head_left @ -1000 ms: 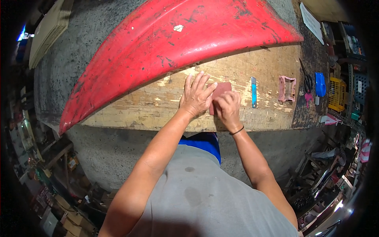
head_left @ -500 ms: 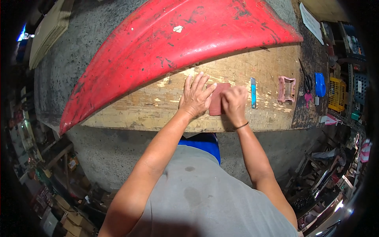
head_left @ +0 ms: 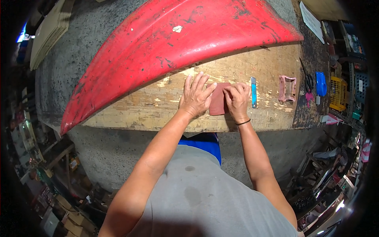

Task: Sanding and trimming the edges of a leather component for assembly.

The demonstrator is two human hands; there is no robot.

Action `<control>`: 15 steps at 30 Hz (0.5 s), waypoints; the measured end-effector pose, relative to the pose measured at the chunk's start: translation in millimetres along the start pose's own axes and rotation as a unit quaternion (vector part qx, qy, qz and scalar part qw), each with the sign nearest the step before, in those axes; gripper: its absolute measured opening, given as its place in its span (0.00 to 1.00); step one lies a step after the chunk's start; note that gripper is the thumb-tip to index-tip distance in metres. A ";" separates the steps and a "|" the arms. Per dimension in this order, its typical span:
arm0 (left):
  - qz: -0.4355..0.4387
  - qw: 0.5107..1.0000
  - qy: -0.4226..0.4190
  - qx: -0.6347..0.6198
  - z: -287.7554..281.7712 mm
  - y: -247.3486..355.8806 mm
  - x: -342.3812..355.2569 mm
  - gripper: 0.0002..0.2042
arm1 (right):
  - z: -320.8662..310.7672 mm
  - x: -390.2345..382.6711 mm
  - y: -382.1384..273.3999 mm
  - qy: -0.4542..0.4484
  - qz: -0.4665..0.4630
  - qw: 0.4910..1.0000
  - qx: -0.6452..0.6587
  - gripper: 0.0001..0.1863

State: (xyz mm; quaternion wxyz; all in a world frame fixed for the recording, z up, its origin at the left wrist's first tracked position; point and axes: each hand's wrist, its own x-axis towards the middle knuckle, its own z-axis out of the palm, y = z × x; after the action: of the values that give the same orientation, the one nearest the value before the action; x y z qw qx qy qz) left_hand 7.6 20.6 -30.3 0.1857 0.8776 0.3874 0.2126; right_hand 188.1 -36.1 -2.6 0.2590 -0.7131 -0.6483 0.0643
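Observation:
A flat, reddish-brown rectangular sheet [head_left: 218, 103] lies on the worn wooden board in front of me; its exact material is hard to tell. My left hand [head_left: 194, 94] rests flat beside it with fingers spread, the thumb and index side lying on the sheet's left edge. At the opposite edge, the fingers of my right hand [head_left: 238, 98] are curled and pinched together on the sheet, and they cover part of its border. Just right of that hand lies a blue and grey cutter knife [head_left: 254, 93].
A large, scuffed red curved panel [head_left: 177, 43] spans the board's far side. Farther right are a pink open rectangular frame [head_left: 287, 89], black-handled scissors [head_left: 308, 81] and a blue tape dispenser-like object [head_left: 320, 84]. A yellow crate [head_left: 338, 94] stands beyond the table's right edge.
My right hand was blurred by motion and now shows clearly, slightly farther right, its fingers pinched at the sheet's right side. My left hand has stayed put.

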 end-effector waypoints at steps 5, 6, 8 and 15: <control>-0.006 1.000 0.004 0.003 -0.1 -3.3 -0.9 0.20 | 5.2 -19.8 -15.1 -0.023 -0.139 0.990 0.018 0.08; -0.001 1.000 0.002 0.000 -0.2 -0.3 0.8 0.20 | 0.1 -9.5 0.5 -0.010 -0.090 0.996 -0.013 0.08; 0.008 1.000 0.008 -0.007 -1.4 5.3 6.1 0.20 | -16.3 14.6 39.8 0.040 -0.023 0.996 -0.074 0.09; -0.003 0.999 -0.001 -0.033 -7.6 0.7 -0.1 0.20 | -88.3 21.4 27.6 0.065 0.259 0.897 0.352 0.06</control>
State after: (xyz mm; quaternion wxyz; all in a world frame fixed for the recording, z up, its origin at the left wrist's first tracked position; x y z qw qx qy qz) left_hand 4.1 21.4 -23.5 0.2154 0.8702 0.3826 0.2236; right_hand 253.7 -41.5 65.9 0.5086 -0.7207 -0.3574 0.3068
